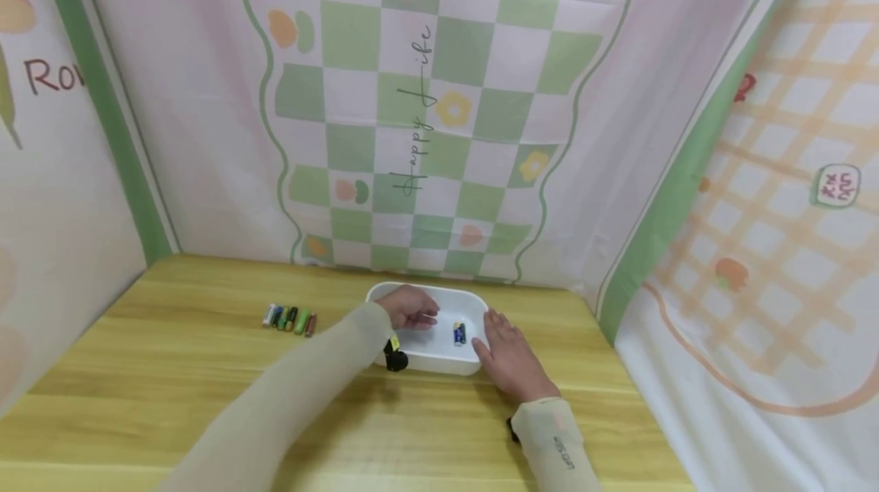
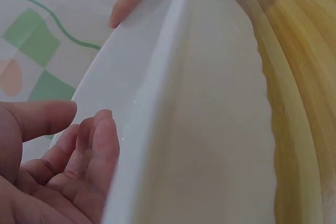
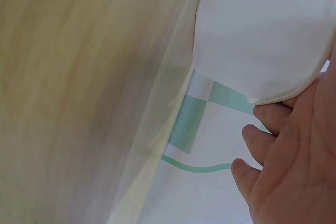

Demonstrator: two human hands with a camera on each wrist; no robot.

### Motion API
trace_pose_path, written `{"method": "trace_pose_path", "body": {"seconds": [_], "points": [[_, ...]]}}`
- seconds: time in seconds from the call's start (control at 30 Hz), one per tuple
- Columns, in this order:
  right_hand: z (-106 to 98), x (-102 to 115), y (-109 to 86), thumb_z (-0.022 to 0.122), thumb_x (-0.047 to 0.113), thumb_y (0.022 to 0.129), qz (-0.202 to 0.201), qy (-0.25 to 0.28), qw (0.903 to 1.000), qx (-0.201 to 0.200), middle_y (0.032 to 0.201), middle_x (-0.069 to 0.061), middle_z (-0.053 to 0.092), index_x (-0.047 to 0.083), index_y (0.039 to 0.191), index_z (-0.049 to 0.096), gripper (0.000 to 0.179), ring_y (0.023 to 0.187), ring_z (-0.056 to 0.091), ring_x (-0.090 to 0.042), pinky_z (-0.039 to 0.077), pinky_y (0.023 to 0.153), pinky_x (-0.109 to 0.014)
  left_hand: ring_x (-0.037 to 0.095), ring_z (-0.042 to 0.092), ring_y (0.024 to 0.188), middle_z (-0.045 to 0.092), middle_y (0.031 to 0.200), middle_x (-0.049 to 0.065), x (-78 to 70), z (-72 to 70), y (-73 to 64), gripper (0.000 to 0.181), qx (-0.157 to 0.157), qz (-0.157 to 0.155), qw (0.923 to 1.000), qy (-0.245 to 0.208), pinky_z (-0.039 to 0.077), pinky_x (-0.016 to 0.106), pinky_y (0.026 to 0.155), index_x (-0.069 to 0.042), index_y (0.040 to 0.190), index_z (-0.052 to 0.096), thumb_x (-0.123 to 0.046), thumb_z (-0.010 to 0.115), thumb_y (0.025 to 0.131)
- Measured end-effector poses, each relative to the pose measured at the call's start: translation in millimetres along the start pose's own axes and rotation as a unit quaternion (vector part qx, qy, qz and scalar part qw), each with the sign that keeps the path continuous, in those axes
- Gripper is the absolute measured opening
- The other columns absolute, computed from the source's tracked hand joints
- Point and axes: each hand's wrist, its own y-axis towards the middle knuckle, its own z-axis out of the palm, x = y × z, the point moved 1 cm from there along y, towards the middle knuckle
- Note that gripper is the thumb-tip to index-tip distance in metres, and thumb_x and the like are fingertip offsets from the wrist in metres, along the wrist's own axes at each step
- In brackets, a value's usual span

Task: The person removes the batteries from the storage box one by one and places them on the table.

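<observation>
A white rectangular tray [image 1: 429, 363] with rounded corners stands on the table. My left hand [image 1: 410, 307] is over its left part, fingers loosely bent; nothing shows between thumb and fingers [image 2: 105, 145] in the left wrist view. My right hand [image 1: 511, 355] rests against the tray's right end, its fingers fairly straight along the rim. The right wrist view shows those fingers [image 3: 270, 116] at the tray's outer edge. A small group of batteries [image 1: 459, 334], blue among their colours, lies inside the tray, near the right thumb.
Several batteries [image 1: 290, 319] in different colours lie in a row on the wooden table [image 1: 172, 370], left of the tray. A patterned cloth [image 1: 426, 95] hangs behind the table, and more printed cloth [image 1: 769, 248] hangs at the right side.
</observation>
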Motion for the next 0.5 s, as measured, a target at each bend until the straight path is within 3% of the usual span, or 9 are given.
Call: {"method": "trace_pose_path", "body": {"seconds": [0.17, 0.3, 0.5], "points": [[-1, -1, -0.1, 0.020, 0.052, 0.093, 0.001, 0.000, 1.0000, 0.003, 0.146, -0.010, 0.015, 0.003, 0.140, 0.017, 0.067, 0.133, 0.011, -0.025, 0.014, 0.107, -0.045, 0.021, 0.063, 0.068, 0.060, 0.098, 0.022, 3.0, 11.9, 9.3, 0.017, -0.025, -0.005, 0.9996, 0.015, 0.055, 0.030, 0.066, 0.005, 0.094, 0.058, 0.003, 0.061, 0.077], [-2, -3, 0.0, 0.019, 0.053, 0.092, 0.003, -0.005, 1.0000, 0.001, 0.146, -0.009, 0.015, 0.004, 0.140, 0.018, 0.068, 0.133, 0.009, -0.023, 0.013, 0.107, -0.044, 0.024, 0.064, 0.071, 0.062, 0.090, 0.017, 4.4, 24.6, 12.0, 0.019, -0.045, -0.007, 0.9986, 0.025, 0.055, 0.030, 0.064, 0.004, 0.093, 0.060, 0.001, 0.064, 0.075], [-2, -2, -0.2, 0.021, 0.050, 0.093, -0.006, -0.005, 1.0000, -0.001, 0.146, -0.010, 0.016, 0.003, 0.140, 0.018, 0.066, 0.133, 0.008, -0.023, 0.014, 0.107, -0.044, 0.021, 0.061, 0.063, 0.063, 0.084, 0.014, 5.4, 39.1, 12.1, 0.014, -0.073, -0.021, 0.9969, 0.022, 0.054, 0.027, 0.057, 0.003, 0.086, 0.060, 0.001, 0.064, 0.074]]}}
